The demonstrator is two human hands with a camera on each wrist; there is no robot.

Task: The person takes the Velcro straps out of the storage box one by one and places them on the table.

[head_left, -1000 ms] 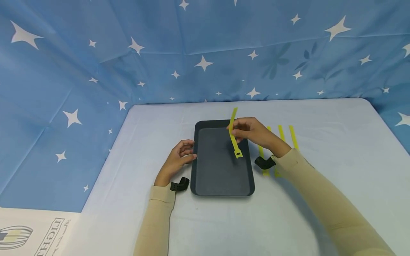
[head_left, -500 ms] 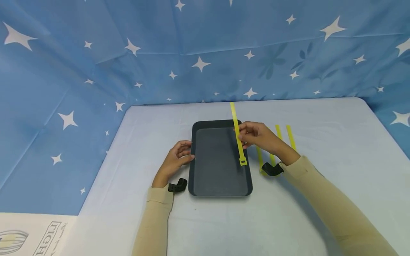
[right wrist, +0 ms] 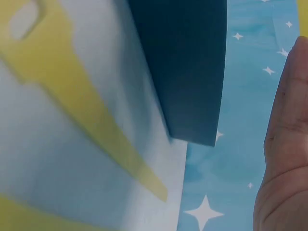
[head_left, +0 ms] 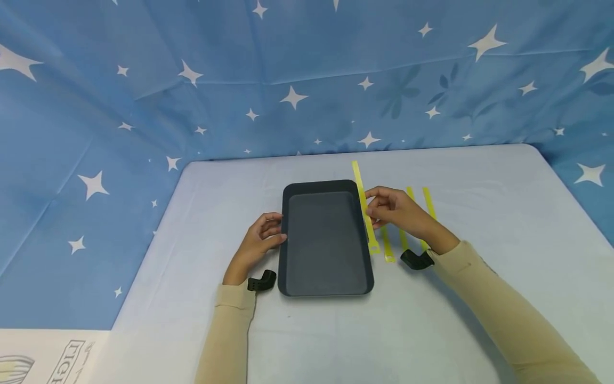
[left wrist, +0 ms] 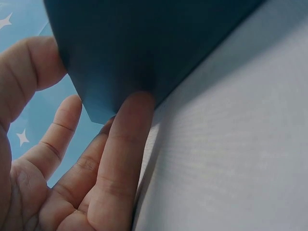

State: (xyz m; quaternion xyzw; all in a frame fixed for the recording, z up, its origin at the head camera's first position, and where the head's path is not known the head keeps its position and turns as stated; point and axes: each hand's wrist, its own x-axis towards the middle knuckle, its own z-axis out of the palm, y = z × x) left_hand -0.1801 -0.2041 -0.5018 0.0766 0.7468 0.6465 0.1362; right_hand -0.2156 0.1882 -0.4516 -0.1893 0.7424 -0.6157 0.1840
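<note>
A dark grey baking tray (head_left: 326,242) lies lengthwise on the white-covered table. At its left side, my left hand (head_left: 256,242) holds the rim. In the left wrist view, the thumb reaches over the tray wall (left wrist: 139,43) while a fingertip presses on the outside. My right hand (head_left: 395,210) pinches a long yellow hook-and-loop cable strap (head_left: 361,186) near its middle. That strap slants along the tray's right rim, its slotted head towards me. In the right wrist view, only a sliver of the held strap (right wrist: 303,17) shows above the fingers.
Several more yellow straps (head_left: 388,248) lie side by side right of the tray, partly under my right hand and wrist. One slotted strap (right wrist: 91,103) fills the right wrist view's left side. A blue star-patterned cloth (head_left: 230,90) hangs behind and left of the table.
My right hand has carried the pinched strap rightwards from over the tray to its right rim. The left hand keeps its place at the left rim. The head view has shifted slightly.
</note>
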